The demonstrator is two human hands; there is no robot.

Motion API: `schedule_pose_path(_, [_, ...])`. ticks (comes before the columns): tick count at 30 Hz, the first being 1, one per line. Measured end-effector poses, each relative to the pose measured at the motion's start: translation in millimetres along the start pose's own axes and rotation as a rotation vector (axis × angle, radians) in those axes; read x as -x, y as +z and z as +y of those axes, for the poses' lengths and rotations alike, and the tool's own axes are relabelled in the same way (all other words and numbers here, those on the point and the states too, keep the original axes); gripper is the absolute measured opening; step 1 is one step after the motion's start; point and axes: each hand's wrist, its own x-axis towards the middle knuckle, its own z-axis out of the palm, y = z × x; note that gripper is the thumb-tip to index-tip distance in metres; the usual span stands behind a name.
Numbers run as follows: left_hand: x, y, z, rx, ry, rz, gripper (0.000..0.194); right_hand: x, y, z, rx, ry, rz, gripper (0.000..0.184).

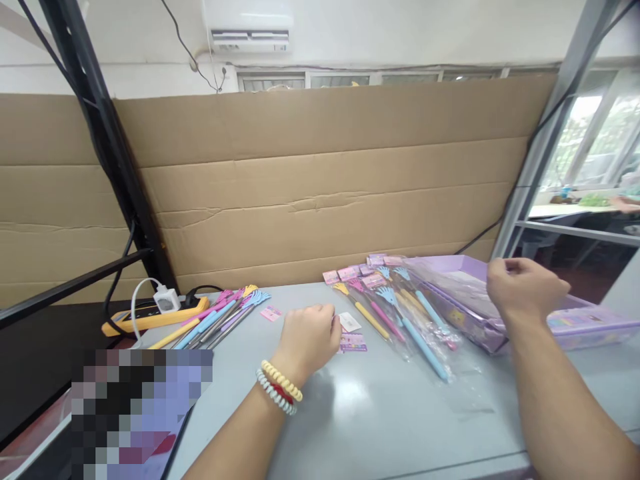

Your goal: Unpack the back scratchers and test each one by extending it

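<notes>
My left hand (310,337) rests on the grey table (380,413) with its fingers curled, touching a small white card (349,323) beside a pink label card (353,343). Bead and coil bracelets sit on that wrist. My right hand (523,287) hovers with fingers curled above a purple box (500,300) covered in clear plastic; what it grips is hidden. Between the hands lie packaged back scratchers (400,320) in blue, pink and yellow with pink header cards.
Loose back scratchers (220,319) lie in a pile at the left, beside a yellow power strip (150,317) with a white charger (167,300). A cardboard sheet (320,193) walls the back. Black frame posts (100,133) stand at left; a grey post (545,140) at right.
</notes>
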Motion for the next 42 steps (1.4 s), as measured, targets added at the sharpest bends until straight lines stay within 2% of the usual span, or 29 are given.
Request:
schedule_pose_path(10, [4,6.2,0,0.085,-0.009,-0.013,0.025,3,-5,-11,-0.103,0.135,-0.104,0.018])
schedule_pose_path(13, [2,8.2,-2,0.094,-0.041,-0.014,0.025,5,-3,-11,-0.189,0.155,-0.069,0.022])
schedule_pose_path(15, [0,9.5,-4,0.103,-0.066,-0.013,0.026,8,-4,-12,-0.285,0.129,0.009,0.025])
schedule_pose_path(18, [-5,12.3,-9,0.114,-0.124,-0.011,0.027,16,-15,-23,-0.399,-0.069,0.175,0.028])
schedule_pose_path(20, [-9,14.7,-13,0.109,-0.179,-0.002,0.027,25,-28,-39,-0.495,-0.264,0.270,0.029])
schedule_pose_path(23, [-16,19.0,-21,0.087,-0.276,0.024,0.025,48,-43,-75,-0.689,-0.638,0.308,0.017])
schedule_pose_path(25, [-19,21.9,-29,0.069,-0.330,0.028,0.025,71,-41,-100,-0.729,-0.984,0.148,0.014])
schedule_pose_path(27, [-18,24.4,-37,0.048,-0.360,0.019,0.025,99,-28,-119,-0.673,-1.224,-0.016,0.017])
schedule_pose_path(29, [-15,26.8,-43,0.036,-0.367,0.004,0.025,127,-10,-127,-0.541,-1.350,-0.199,0.022])
schedule_pose_path(32, [-10,30.8,-47,0.065,-0.332,-0.038,0.026,159,13,-119,-0.332,-1.478,-0.517,0.027])
schedule_pose_path(35, [-8,36.1,-45,0.110,-0.276,-0.091,0.025,171,21,-104,-0.264,-1.543,-0.743,0.028])
schedule_pose_path(37, [-8,39.7,-42,0.123,-0.247,-0.111,0.024,170,22,-98,-0.254,-1.499,-0.844,0.029])
schedule_pose_path(42, [-8,42.6,-40,0.117,-0.207,-0.135,0.026,160,27,-95,-0.206,-1.350,-0.964,0.024])
